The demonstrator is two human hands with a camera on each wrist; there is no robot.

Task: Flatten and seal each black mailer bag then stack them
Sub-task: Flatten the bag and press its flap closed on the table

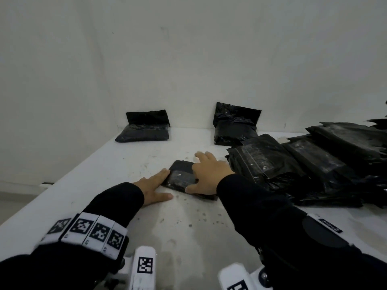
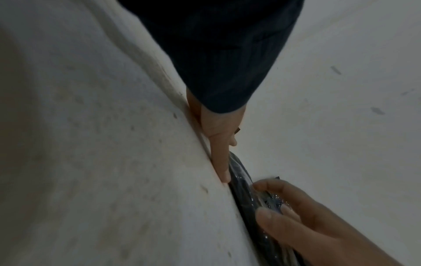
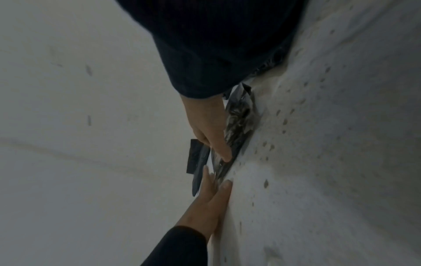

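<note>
Left hand (image 1: 154,188) flat on counter (image 1: 117,164), fingertips at mailer bag (image 1: 181,177), right hand (image 1: 209,174) splayed pressing it; sweep air toward flap before sealing

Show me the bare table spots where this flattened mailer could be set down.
Bare table lies between the left hand and the far-left bag, and between that bag and the far-middle bag. The near strip before both arms is bare too. The right side is crowded by the bag pile.
</note>
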